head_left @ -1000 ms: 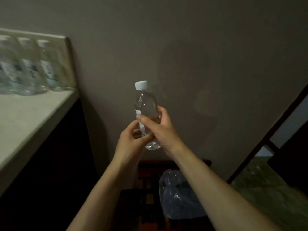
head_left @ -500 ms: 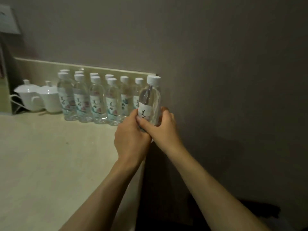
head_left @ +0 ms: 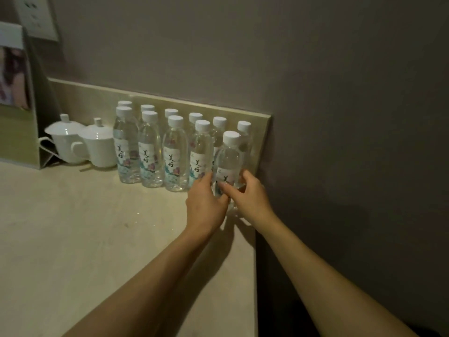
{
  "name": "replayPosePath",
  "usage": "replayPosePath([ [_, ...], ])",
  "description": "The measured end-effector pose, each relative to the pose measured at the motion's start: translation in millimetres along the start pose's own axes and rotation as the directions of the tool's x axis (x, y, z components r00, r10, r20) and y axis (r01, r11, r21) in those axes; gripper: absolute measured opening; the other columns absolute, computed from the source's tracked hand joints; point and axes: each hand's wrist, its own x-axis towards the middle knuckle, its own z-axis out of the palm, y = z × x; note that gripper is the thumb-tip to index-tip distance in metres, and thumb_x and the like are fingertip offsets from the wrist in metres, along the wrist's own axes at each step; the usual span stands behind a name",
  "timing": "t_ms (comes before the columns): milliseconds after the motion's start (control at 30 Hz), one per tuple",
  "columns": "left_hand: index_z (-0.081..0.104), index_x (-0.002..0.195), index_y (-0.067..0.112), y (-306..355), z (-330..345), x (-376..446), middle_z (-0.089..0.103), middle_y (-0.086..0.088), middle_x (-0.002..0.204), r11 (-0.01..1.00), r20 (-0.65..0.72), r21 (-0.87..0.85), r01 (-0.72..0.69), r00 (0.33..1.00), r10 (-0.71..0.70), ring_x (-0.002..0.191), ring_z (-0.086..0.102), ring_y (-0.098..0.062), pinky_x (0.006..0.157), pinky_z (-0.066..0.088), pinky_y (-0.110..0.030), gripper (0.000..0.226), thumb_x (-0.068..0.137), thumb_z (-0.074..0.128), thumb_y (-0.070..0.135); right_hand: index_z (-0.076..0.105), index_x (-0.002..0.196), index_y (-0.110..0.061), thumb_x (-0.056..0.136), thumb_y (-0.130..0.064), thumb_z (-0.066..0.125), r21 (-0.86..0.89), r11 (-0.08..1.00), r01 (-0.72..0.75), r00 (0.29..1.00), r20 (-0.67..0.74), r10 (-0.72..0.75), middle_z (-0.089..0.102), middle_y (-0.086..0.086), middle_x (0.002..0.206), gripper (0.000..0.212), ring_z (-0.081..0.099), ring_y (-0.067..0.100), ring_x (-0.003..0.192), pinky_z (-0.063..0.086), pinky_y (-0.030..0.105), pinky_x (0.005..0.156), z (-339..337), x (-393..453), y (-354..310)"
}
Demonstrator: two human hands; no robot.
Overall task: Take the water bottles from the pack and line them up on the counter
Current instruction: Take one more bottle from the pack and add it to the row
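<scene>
A dim grey wall (head_left: 315,69) backs the pale stone surface (head_left: 73,239), which ends at a low matching backsplash (head_left: 170,103) and a dark drop past its right edge. I see the bottles already set out standing upright in two rows against the backsplash: a back row (head_left: 171,113) of white caps showing behind a front row (head_left: 150,152) of labelled clear bottles, packed side by side and touching or nearly so. At the right end of the front row I have one more water bottle (head_left: 228,159), upright and white-capped, its label facing me, just beside the neighbouring bottle and close to the surface's right edge. My left hand (head_left: 205,203) is wrapped around its lower left side and my right hand (head_left: 249,198) grips its lower right side, fingers (head_left: 224,187) pressed across the label, so both hands are closed on this bottle. I cannot tell whether its base is resting on the surface, since my hands cover it. To the left of the rows stand two white lidded cups (head_left: 85,142) with handles, touching each other, and beyond them a standing card holder (head_left: 19,113) with a blurred picture. A wall socket plate (head_left: 36,18) sits high on the left.
</scene>
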Motion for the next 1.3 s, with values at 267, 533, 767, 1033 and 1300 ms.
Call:
replayPosePath([
  [267, 0.060, 0.128, 0.008, -19.7, 7.7, 6.9, 0.066, -0.011, 0.114, 0.999, -0.036, -0.020, 0.035, 0.999, -0.036, 0.104, 0.064, -0.023, 0.093, 0.054, -0.036, 0.039, 0.089, 0.067, 0.011, 0.052, 0.125, -0.023, 0.088, -0.032, 0.069, -0.075, 0.994, -0.083, 0.996, -0.038, 0.081, 0.061, 0.000, 0.123, 0.043, 0.062, 0.015, 0.110, 0.056, 0.030, 0.085, 18.3, -0.4, 21.3],
  [533, 0.066, 0.104, 0.011, -24.1, 10.6, 17.8, 0.068, -0.004, 0.090, 0.993, -0.053, 0.034, 0.112, 0.992, -0.110, 0.086, 0.064, -0.022, 0.082, 0.054, -0.038, 0.017, 0.088, 0.069, 0.017, 0.051, 0.122, -0.008, 0.090, -0.038, 0.064, -0.379, 0.922, -0.084, 0.986, -0.164, 0.023, 0.053, 0.009, 0.126, 0.045, 0.055, 0.026, 0.114, 0.043, 0.031, 0.083, 29.7, 6.5, 17.9],
  [767, 0.065, 0.095, 0.012, -26.7, 12.8, 27.9, 0.068, -0.003, 0.087, 0.992, -0.044, 0.079, 0.103, 0.994, -0.100, 0.083, 0.064, -0.021, 0.072, 0.048, -0.031, 0.011, 0.087, 0.069, 0.018, 0.044, 0.123, -0.008, 0.089, -0.038, 0.066, -0.364, 0.923, -0.122, 0.978, -0.204, 0.049, 0.058, 0.015, 0.128, 0.051, 0.057, 0.033, 0.117, 0.049, 0.039, 0.087, 32.8, 11.5, 13.7],
  [1033, 0.063, 0.086, 0.013, -26.9, 11.9, 34.6, 0.061, 0.000, 0.079, 0.994, -0.031, 0.103, 0.045, 0.999, -0.042, 0.073, 0.055, -0.015, 0.058, 0.034, -0.019, 0.005, 0.087, 0.067, 0.011, 0.046, 0.122, -0.004, 0.089, -0.038, 0.066, -0.407, 0.904, -0.135, 0.972, -0.230, 0.042, 0.052, 0.016, 0.128, 0.051, 0.052, 0.034, 0.120, 0.047, 0.044, 0.094, 35.2, 16.0, 10.9],
  [1300, 0.066, 0.088, 0.010, -27.6, 11.6, 37.7, 0.058, 0.001, 0.076, 0.993, -0.035, 0.114, 0.034, 0.999, -0.030, 0.071, 0.053, -0.016, 0.062, 0.037, -0.022, 0.002, 0.087, 0.065, 0.009, 0.046, 0.125, -0.004, 0.091, -0.038, 0.064, -0.425, 0.891, -0.158, 0.968, -0.244, 0.056, 0.051, 0.015, 0.130, 0.052, 0.054, 0.033, 0.118, 0.046, 0.040, 0.090, 40.0, 18.1, 8.6],
])
